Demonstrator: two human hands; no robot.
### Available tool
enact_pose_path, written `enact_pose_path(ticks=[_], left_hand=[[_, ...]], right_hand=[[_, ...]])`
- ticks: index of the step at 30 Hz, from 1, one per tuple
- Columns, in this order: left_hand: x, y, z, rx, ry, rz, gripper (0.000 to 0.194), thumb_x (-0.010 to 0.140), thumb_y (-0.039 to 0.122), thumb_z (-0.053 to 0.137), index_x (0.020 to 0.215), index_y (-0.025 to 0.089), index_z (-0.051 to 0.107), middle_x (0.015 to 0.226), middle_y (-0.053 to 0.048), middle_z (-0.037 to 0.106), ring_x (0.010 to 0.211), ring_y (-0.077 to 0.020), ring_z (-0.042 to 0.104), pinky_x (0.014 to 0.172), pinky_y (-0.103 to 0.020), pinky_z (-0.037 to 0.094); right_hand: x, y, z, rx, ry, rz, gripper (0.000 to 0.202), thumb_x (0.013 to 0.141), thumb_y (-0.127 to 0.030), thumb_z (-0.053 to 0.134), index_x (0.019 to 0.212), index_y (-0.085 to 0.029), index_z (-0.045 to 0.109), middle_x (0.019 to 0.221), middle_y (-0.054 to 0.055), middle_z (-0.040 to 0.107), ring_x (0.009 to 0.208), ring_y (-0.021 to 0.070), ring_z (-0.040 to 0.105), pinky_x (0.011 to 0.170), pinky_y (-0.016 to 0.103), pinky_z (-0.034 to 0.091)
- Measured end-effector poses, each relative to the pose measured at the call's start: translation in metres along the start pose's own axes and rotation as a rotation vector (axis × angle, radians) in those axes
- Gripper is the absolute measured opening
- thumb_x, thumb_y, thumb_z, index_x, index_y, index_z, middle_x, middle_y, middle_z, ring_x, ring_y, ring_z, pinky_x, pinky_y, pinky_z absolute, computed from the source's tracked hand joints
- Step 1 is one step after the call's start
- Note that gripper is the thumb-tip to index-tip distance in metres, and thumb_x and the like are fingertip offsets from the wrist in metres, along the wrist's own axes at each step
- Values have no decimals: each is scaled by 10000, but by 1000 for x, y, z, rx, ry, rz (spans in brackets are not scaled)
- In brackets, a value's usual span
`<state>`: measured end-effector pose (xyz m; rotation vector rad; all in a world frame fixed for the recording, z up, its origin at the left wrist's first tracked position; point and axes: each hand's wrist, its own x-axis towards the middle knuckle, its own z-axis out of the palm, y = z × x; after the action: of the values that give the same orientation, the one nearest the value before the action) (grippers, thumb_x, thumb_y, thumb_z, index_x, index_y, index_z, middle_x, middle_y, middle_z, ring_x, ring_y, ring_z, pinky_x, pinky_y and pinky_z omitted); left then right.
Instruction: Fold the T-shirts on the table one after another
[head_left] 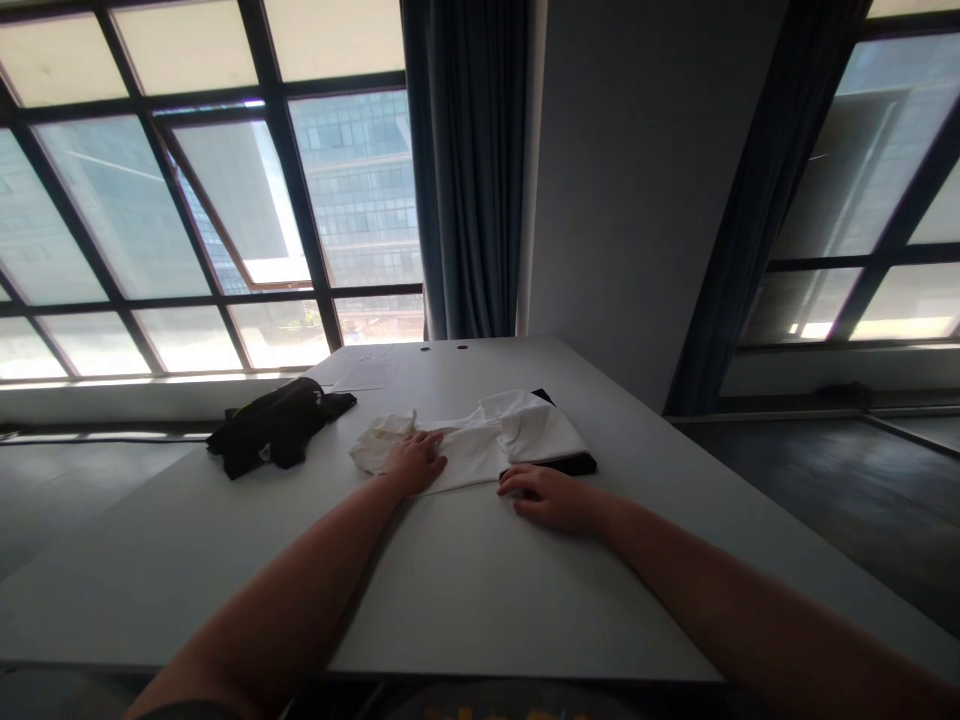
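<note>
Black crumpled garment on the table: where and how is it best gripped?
Probably by the raised middle of the black crumpled fabric garment, pinched from above with the left hand: it lies bunched in a heap, on that hand's side.

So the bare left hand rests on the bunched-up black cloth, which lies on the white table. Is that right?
Not quite: the head view shows the bare left hand resting on the rumpled white cloth. The bunched-up black cloth does lie on the white table.
</note>
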<state>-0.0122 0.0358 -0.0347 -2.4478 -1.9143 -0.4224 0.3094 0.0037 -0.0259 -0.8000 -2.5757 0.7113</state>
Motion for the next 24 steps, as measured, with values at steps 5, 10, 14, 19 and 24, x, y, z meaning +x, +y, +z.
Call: enact_pose_path(ticks=[5,10,14,19,24], left_hand=[[-14,16,-19,1,57,154,325,946,309,617,1252,232,694,1185,-127,743,1168,-329,662,1108,-481,373],[-40,61,-37,-83,5,473,226,991,253,539,1099,261,738,1041,-89,742,1049,-274,682,1057,-425,391],[-60,90,-47,-328,-248,768,205,993,311,576,1054,263,765,1042,-93,738,1003,-246,694,978,-346,468],[-62,92,-45,-601,-401,770,275,1019,398,558,1075,237,773,1043,-92,739,934,-220,703,881,-306,531],[-41,69,-18,-354,-21,268,519,967,362,599,1472,246,585,1490,-145,575,1391,-343,522,1194,-494,368]], right_hand=[[0,-3,2,8,87,-38,337,927,-239,604,1228,-206,752,1352,105,642,1027,191,668,1011,354,530],[2,-2,3,-2,305,-74,489,914,-127,530,1371,-234,664,1430,110,555,1024,167,649,1000,355,544],[2,-5,3,-190,299,-83,622,861,-37,494,1431,-245,635,1516,110,483,1424,259,454,1254,484,333],[4,-11,7,-368,265,97,336,903,-135,575,1190,-192,740,1381,140,565,1234,286,572,1161,488,415],[6,-6,-1,-235,488,83,161,912,-130,562,1005,-174,686,1176,116,656,1067,230,642,993,390,521]])
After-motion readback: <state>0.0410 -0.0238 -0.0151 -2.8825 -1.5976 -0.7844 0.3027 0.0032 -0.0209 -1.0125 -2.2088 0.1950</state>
